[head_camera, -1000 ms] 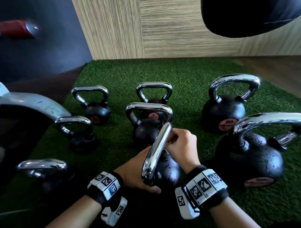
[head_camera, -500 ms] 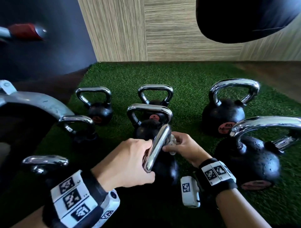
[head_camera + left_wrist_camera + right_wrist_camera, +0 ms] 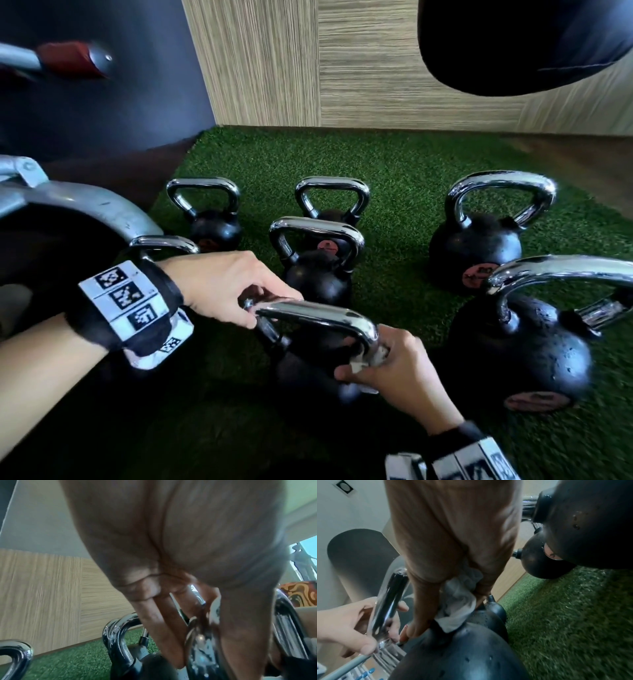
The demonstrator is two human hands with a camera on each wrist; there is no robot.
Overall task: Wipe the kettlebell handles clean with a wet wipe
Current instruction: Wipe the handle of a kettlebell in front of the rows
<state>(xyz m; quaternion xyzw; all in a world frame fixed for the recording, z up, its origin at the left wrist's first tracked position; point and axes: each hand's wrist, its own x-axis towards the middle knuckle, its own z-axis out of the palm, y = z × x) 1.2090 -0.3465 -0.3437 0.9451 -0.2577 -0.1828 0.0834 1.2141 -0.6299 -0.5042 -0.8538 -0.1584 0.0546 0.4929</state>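
1. My left hand [image 3: 219, 287] grips the left end of the nearest kettlebell's chrome handle [image 3: 318, 313], fingers curled round the bar.
2. My right hand [image 3: 397, 370] pinches a crumpled white wet wipe [image 3: 458, 601] round the handle's right leg, just above the black ball [image 3: 462, 653].
3. This kettlebell sits near and centre on the green turf [image 3: 394, 178].
4. A larger kettlebell [image 3: 520, 349] stands just right of it; another [image 3: 315, 267] stands just beyond.
5. Three more kettlebells line the far row, before a wood-grain wall [image 3: 342, 68].
6. A grey metal frame [image 3: 85, 205] curves in at the left.
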